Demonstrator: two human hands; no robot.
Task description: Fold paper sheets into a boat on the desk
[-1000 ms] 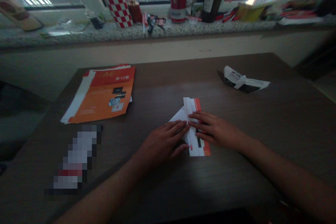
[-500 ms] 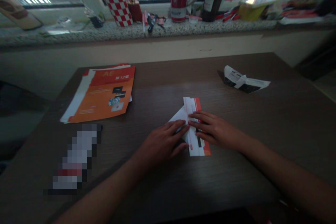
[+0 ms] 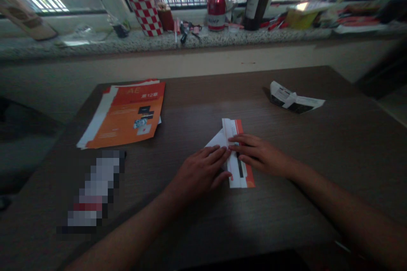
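Observation:
A folded sheet of paper (image 3: pixel 234 173), white with orange-red printing, lies flat in the middle of the table. Its left side forms a white triangular flap; the right side is a long upright strip with creases. My left hand (image 3: pixel 205 168) rests on the flap, fingers stretched out and touching the strip's left edge. From the other side, my right hand (image 3: pixel 262 154) lies on the strip with its fingers spread. Both hands press on the paper without gripping it. Part of the flap is hidden under my left fingers.
Orange printed sheets (image 3: pixel 127 114) lie stacked at the back left, with a blurred-out oblong object (image 3: pixel 95 190) in front of them. A folded paper piece (image 3: pixel 294 99) stands at the back right. Along the granite sill (image 3: pixel 127 46) are a red can (image 3: pixel 216 12) and other items.
My left fingers have shifted slightly right along the paper's crease. The right hand stays nearly in place. The whole view has tilted a little.

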